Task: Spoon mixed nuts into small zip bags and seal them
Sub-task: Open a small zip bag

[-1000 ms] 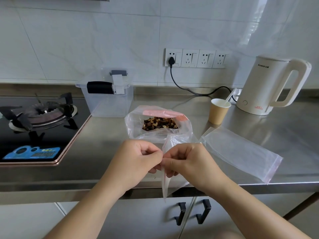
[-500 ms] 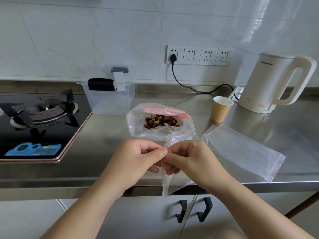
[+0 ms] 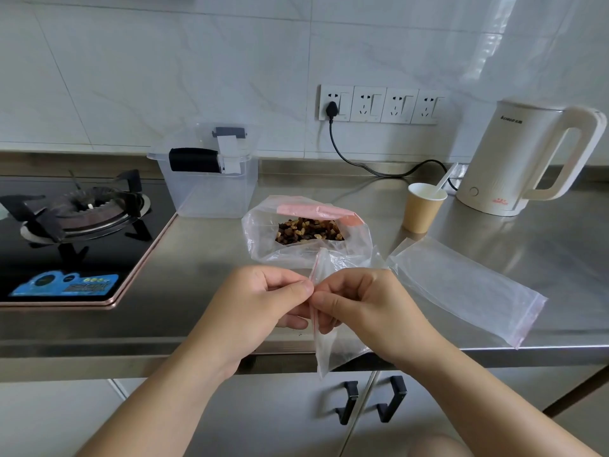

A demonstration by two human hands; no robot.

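The left hand and right hand are pinching the zip strip of an empty small zip bag, held just beyond the counter edge. The two lips are probably best peeled apart gently. The mixed nuts are waiting in the open large bag behind.

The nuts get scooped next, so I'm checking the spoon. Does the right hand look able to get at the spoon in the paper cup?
Probably yes, once freed. The right hand is pinching the small zip bag with the left hand; the spoon sticks out of the open paper cup, with nothing in between.
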